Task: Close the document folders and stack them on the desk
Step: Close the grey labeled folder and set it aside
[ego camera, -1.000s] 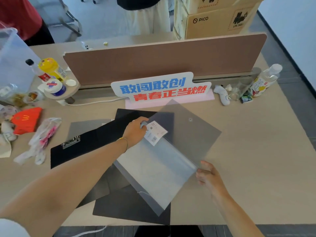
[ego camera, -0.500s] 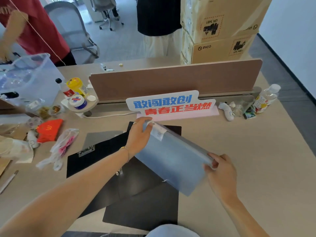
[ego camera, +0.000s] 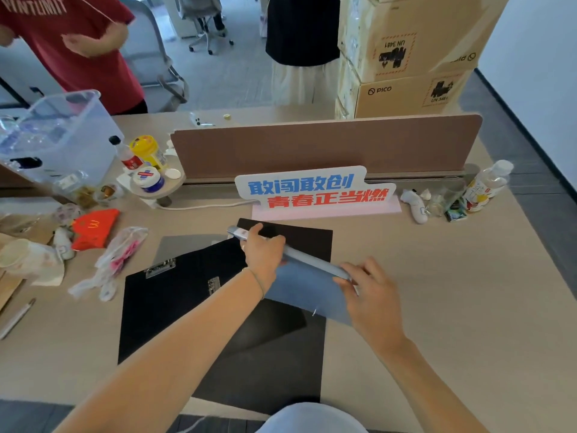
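Though translucent, folder [ego camera: 307,287] smooth, rectangular

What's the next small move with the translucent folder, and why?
Probably lay the translucent folder flat onto the black folders. Left hand and right hand pinch its upper edge, it looks folded shut, and it hangs tilted above them, not yet stacked.
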The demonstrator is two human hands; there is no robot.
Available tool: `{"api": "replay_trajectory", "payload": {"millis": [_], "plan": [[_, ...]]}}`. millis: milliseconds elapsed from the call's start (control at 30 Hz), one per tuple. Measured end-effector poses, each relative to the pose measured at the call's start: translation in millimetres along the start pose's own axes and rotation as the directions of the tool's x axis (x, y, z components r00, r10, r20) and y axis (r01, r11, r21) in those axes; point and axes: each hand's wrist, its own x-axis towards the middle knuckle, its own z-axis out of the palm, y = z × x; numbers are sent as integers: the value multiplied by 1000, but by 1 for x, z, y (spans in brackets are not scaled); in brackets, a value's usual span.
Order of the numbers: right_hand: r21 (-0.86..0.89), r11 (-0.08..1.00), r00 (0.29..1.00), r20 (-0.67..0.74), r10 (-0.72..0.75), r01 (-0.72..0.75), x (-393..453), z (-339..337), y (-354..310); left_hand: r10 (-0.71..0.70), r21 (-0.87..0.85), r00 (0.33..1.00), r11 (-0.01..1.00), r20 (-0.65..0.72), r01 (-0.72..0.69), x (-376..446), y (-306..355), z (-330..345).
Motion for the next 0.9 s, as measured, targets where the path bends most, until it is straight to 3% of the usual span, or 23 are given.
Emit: {"api": "replay_trajectory", "payload": {"millis": [100,200,267,400,500,600,667,900], "plan": [[40,995,994,55,-92,90,0,-5,-2,16,-37,999,999,-46,-18,1,1,-6],[151,981,987,84,-135,121,2,-12,-11,44,52,995,998,-89,-40,-4,10,-20],[238,970,992,101,-81,55,7,-13,-19,53,55,996,997,-75,-49,-9,15,-31],[194,974,989,111,94,-114,21,7,-13,233,90,971,968,47,-236,-22,14,-50],[193,924,932,222,287,-330,27,26,8,298,41,951,952,82,-302,-26,12,-57],[258,724,753,398,523,-639,25,40,37,326,-60,934,945,148,-321,-33,13,-58],[348,565,659,485,574,-748,22,41,53,332,-106,920,943,209,-316,-38,14,-54],[550,133,488,572,660,-824,21,17,87,326,-139,895,945,305,-297,-45,13,-14]]}}
